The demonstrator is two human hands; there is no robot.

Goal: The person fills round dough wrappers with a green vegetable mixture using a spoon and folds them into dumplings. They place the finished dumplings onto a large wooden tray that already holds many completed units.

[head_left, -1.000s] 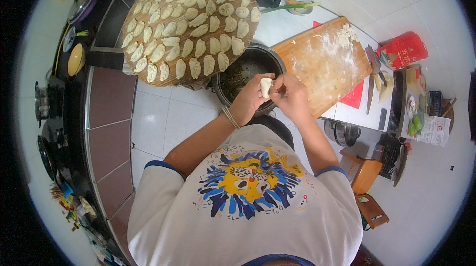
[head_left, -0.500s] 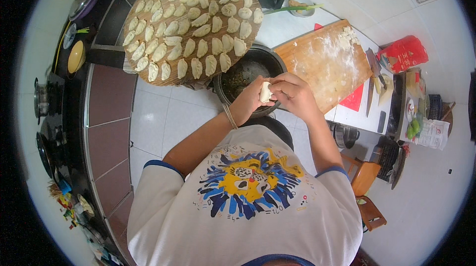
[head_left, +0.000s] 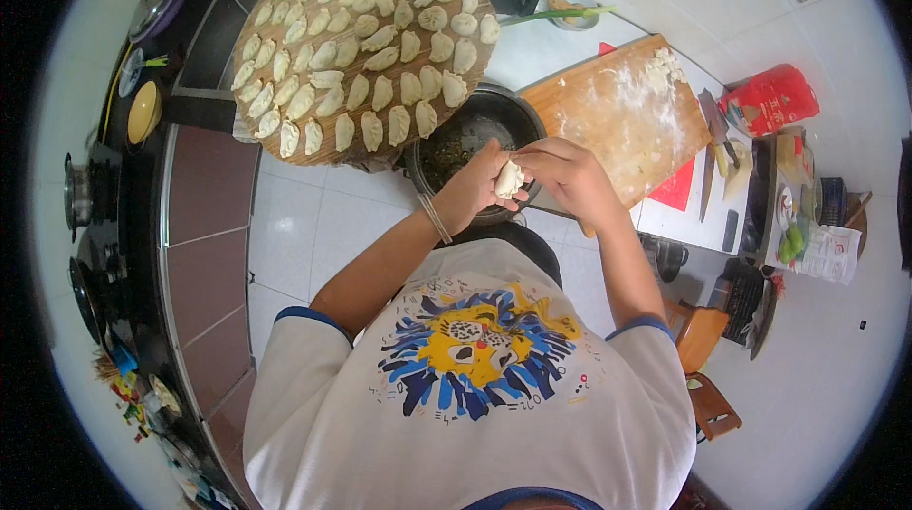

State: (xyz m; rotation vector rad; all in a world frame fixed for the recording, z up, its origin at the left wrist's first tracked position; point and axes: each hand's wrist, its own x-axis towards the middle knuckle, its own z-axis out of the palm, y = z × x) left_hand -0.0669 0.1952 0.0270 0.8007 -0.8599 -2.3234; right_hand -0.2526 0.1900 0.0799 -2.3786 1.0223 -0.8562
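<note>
Both hands meet over a dark pot [head_left: 475,121] of green filling, pinching a pale dumpling [head_left: 509,179] between them. Left hand [head_left: 472,189], a thin band at its wrist, cups the dumpling from the left with curled fingers; right hand [head_left: 568,175] closes on it from the right, fingertips pressed to the dough. Each hand is narrowly closed on the dumpling. It sits just above the pot's near rim, and its long axis appears to run up and down in the view, the upper end tipped slightly toward the pot, though the fingers hide much of its outline.

Just beyond the pot, a round woven tray [head_left: 249,130] carries rows of finished dumplings, most lying with their long axes pointing roughly toward the tray's rim. Right of the pot lies a floured wooden board [head_left: 622,116], with a knife [head_left: 714,154] near its far edge and a red bag [head_left: 771,100] beyond. A yellow bowl [head_left: 143,112] rests on the dark counter at the left.
</note>
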